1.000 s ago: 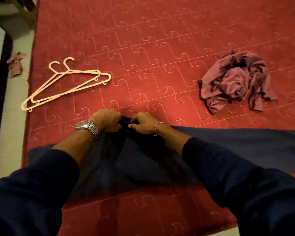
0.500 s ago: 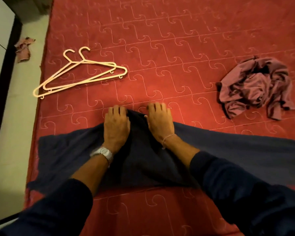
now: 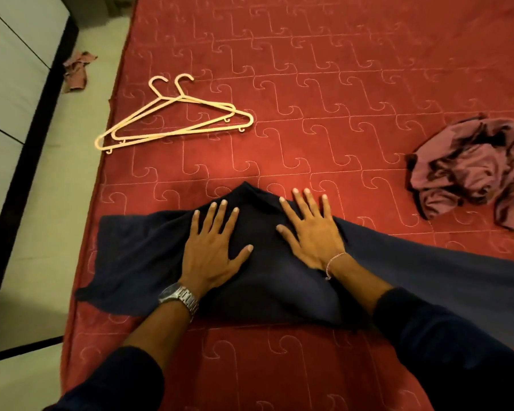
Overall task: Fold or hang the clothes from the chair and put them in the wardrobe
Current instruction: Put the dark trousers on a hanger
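A dark navy garment (image 3: 137,256) lies spread across the near part of a red quilted mattress (image 3: 324,84), its far edge peaked into a point between my hands. My left hand (image 3: 211,247), with a metal watch on the wrist, presses flat on the cloth with fingers spread. My right hand (image 3: 309,229), wearing a thin bracelet, lies flat on the cloth beside it, fingers spread too. A crumpled mauve garment (image 3: 472,170) sits on the mattress at the right. Two cream plastic hangers (image 3: 172,117) lie overlapped at the upper left of the mattress.
The mattress's left edge runs along a pale floor (image 3: 57,203). A small mauve cloth (image 3: 76,71) lies on that floor near a white panel with a black edge (image 3: 18,84). My dark sleeves fill the bottom of the view.
A second ago both hands pinched the navy cloth's far edge. They then let go and laid flat; now the fingers are spread wider and the hands sit further apart on the cloth.
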`<state>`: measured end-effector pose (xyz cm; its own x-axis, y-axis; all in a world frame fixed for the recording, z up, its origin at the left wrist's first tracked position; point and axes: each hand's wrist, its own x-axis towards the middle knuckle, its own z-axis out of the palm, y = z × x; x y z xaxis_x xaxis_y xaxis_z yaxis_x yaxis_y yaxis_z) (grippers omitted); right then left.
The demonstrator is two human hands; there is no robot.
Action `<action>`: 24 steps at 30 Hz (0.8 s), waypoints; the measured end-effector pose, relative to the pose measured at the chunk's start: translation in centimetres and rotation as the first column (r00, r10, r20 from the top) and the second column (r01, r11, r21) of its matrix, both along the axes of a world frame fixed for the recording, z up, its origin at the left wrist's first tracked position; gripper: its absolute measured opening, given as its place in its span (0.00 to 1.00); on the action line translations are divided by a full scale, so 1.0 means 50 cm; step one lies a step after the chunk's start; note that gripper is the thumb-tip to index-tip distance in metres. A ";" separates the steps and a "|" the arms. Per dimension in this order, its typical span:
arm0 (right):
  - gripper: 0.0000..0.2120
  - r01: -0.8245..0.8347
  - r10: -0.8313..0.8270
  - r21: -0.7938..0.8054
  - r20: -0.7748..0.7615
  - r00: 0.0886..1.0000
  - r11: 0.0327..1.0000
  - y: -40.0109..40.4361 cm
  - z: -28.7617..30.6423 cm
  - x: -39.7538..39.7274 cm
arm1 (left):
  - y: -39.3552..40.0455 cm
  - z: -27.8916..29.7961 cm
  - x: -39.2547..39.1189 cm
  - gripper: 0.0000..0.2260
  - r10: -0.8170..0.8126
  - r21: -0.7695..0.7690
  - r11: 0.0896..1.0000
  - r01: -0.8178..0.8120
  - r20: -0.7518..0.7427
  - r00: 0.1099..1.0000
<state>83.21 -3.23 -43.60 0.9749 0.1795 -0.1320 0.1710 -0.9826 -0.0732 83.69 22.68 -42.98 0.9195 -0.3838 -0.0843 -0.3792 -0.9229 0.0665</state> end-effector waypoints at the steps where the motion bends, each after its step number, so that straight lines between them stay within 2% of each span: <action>1: 0.33 -0.055 0.055 0.029 0.011 0.998 0.998 0.018 0.002 -0.008 | 0.007 0.003 -0.004 0.38 0.024 0.010 1.000 -0.024 0.019 1.000; 4: 0.32 -0.216 0.215 0.114 0.020 0.976 0.970 0.055 -0.007 -0.032 | 0.028 -0.006 -0.011 0.39 0.076 0.006 0.997 -0.076 -0.003 0.997; 8: 0.31 -0.174 0.174 0.114 0.018 0.985 0.978 0.062 -0.022 -0.033 | 0.044 -0.011 0.003 0.40 0.064 -0.075 0.994 -0.076 -0.146 0.987; 10: 0.29 -0.169 0.169 0.114 0.012 0.986 0.979 0.068 -0.013 -0.032 | 0.053 0.004 0.008 0.41 0.056 -0.203 0.973 -0.109 -0.248 0.967; 12: 0.27 -0.153 0.146 0.120 0.061 0.987 0.981 0.082 0.003 -0.011 | 0.065 0.028 0.019 0.40 0.109 -0.388 0.891 -0.237 -0.324 0.940; 14: 0.24 -0.122 0.100 0.179 0.125 0.987 0.976 0.107 0.026 0.026 | 0.086 0.056 0.036 0.35 0.184 -0.496 0.807 -0.320 -0.302 0.935; 17: 0.19 -0.091 0.050 0.257 0.160 0.986 0.962 0.160 0.065 0.101 | 0.131 0.086 0.065 0.31 0.252 -0.486 0.816 -0.312 -0.187 0.949; 20: 0.15 -0.114 0.095 0.321 0.075 0.993 0.940 0.222 0.096 0.195 | 0.186 0.095 0.108 0.29 0.325 -0.435 0.830 -0.349 -0.131 0.937; 24: 0.18 -0.080 0.105 0.368 -0.048 0.993 0.926 0.304 0.120 0.341 | 0.250 0.093 0.184 0.29 0.408 -0.438 0.780 -0.447 -0.185 0.894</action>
